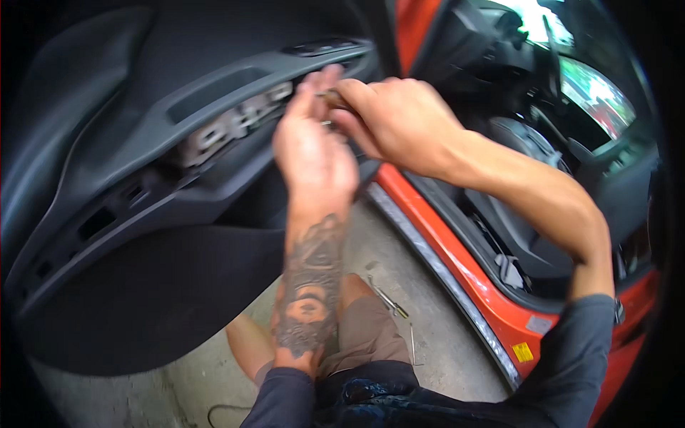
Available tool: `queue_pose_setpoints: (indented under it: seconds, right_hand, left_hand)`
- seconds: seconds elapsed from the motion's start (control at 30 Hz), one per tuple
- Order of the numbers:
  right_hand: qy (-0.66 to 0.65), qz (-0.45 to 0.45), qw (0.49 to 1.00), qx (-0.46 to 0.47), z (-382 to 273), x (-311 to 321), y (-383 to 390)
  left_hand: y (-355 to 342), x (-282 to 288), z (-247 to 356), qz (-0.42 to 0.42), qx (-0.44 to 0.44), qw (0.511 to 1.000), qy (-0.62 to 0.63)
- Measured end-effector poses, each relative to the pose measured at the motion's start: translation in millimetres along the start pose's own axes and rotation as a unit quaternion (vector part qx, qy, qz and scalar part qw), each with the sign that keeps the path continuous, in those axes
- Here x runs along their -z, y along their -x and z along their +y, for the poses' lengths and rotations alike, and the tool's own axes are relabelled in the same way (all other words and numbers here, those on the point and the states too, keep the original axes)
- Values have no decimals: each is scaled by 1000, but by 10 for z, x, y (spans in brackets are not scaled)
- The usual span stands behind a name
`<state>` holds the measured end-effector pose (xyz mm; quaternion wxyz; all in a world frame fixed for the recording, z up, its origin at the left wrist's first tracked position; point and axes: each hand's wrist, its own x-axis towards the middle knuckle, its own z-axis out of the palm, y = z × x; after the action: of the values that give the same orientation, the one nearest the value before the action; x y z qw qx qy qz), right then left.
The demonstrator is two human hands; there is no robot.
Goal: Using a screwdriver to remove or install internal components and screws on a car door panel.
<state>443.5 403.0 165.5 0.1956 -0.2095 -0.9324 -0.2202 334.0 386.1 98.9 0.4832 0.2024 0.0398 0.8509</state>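
My two hands meet in front of the dark door panel (pixel 185 93), beside its armrest. My left hand (pixel 314 146) is turned palm up, its fingers stretched upward and a little blurred. Over that palm, my right hand (pixel 399 118) is closed, thumb and fingers pinched together. Something small and partly shiny shows between the hands, too small and blurred to name. Just left of my hands, the panel's trim is off along the armrest, baring a pale bracket (pixel 214 137) with square holes.
An orange door sill (pixel 435 242) runs down the right, with a dark car seat (pixel 514 192) beyond it. On the concrete floor (pixel 457 335) lie a ratchet-like metal tool (pixel 389 297) and a thin rod (pixel 413 344). A black cable (pixel 221 408) lies near the lower edge.
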Motion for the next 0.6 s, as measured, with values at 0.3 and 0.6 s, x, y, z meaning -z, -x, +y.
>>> queue_pose_setpoints:
  seconds: [0.3,0.6]
  right_hand:
    - [114,209,960,148,-43,-42,103]
    - [-286,90,951,-75,-141,-56,22]
  left_hand:
    - [14,-66,86,-91,-128,951,-266]
    - [-72,33,256,28,55,998,-7]
